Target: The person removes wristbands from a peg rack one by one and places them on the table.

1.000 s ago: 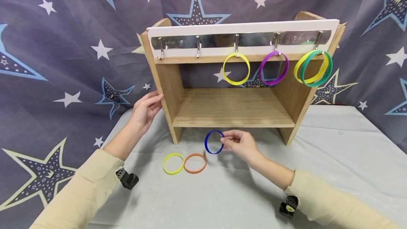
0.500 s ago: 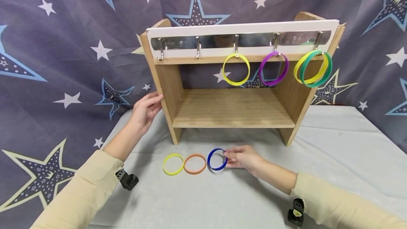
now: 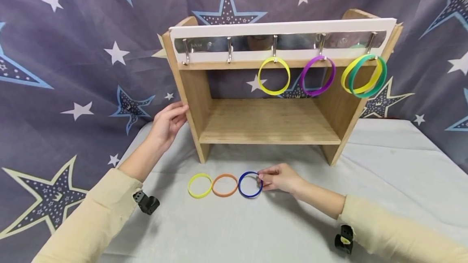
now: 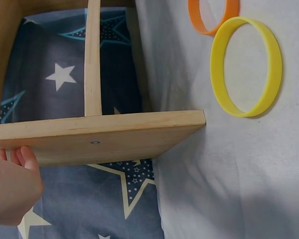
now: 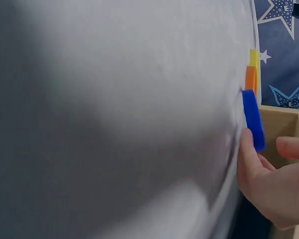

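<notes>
Right hand [image 3: 279, 179] at the blue ring [image 5: 254, 121], grip loose!
Thumb parted from the fingers, it touches the ring's right edge; the ring lies on the worktop [image 3: 226, 230] beside the orange ring [image 5: 250, 77], while the relaxed left hand [image 3: 166, 127] rests against the rack's [image 3: 270, 121] side.

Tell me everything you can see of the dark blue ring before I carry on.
The blue ring is a thin, plain, round band, rubbery-looking. It sits on the pale cloth in front of the wooden shelf, at the right end of a row of three, with the orange ring close on its left, perhaps touching. The right hand seems to touch its right edge; whether the band lies fully flat I cannot tell.
</notes>
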A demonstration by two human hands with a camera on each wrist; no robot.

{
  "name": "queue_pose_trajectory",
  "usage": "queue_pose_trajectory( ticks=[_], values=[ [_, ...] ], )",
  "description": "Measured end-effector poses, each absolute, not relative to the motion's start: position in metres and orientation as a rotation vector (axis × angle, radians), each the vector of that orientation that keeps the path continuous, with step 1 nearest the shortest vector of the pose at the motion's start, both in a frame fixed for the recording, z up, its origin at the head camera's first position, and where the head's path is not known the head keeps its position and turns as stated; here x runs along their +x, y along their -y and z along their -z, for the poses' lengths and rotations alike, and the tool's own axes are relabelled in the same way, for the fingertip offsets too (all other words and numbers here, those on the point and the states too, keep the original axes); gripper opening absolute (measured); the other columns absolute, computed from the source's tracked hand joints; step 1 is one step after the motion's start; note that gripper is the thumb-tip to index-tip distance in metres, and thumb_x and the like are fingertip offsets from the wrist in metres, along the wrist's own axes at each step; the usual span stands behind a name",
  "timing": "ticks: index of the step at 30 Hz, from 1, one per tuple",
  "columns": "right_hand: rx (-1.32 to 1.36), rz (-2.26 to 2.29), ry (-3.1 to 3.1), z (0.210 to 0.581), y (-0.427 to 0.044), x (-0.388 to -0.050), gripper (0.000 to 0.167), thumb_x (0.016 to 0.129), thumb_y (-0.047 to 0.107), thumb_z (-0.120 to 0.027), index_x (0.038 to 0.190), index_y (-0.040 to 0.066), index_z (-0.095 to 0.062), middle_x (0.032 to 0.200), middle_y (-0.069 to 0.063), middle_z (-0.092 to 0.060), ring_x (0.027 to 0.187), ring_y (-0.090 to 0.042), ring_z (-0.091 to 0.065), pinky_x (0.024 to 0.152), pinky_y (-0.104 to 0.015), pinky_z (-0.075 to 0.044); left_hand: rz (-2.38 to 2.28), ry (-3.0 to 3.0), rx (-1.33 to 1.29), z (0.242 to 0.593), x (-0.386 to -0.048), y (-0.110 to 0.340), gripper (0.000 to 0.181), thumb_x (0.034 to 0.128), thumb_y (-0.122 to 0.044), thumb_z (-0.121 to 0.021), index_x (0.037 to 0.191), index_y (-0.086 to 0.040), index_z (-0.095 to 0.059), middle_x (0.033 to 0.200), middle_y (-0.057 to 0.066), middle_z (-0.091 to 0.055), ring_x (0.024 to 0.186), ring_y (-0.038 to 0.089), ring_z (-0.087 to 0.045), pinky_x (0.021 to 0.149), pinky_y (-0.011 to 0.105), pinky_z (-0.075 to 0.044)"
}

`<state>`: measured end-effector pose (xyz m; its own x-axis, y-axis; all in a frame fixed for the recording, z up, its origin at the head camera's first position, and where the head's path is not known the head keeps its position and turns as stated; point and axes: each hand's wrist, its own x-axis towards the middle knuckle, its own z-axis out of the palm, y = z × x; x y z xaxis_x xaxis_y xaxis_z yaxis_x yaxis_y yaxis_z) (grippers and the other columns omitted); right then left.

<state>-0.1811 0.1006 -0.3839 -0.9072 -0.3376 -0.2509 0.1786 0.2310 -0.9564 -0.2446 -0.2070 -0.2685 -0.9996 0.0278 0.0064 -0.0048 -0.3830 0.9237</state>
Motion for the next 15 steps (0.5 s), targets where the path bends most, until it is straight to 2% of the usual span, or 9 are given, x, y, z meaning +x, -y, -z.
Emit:
queue_pose_trajectory(
  ticks=[8,15],
  values=[
    [-0.286,1.447,-2.301,0.369,-0.113,-0.178,0.033,0.091,0.009,-0.062,0.118,-0.011,-0.061,0.106,-0.025,-0.07,0.088,-0.022,-0.072,0.079,-0.03,-0.059,-2.609,-1.711,0.051,0.267,-0.243,0.207,0.017,0.0953,-0.002,-0.051,0.091,-0.012,-0.064,0.087,-0.004,-0.069,0.086,0.004,-0.066,0.085,0.015,-0.051],
    [-0.469,1.307,-2.451,0.353,-0.123,-0.177,0.032,0.091,0.015,-0.064,0.115,-0.006,-0.064,0.105,-0.021,-0.071,0.086,-0.027,-0.07,0.077,-0.033,-0.059,-2.617,-1.692,0.059,0.268,-0.243,0.207,0.017,0.0955,-0.001,-0.05,0.091,-0.011,-0.063,0.086,-0.003,-0.07,0.084,0.004,-0.066,0.083,0.015,-0.052]
  ],
)
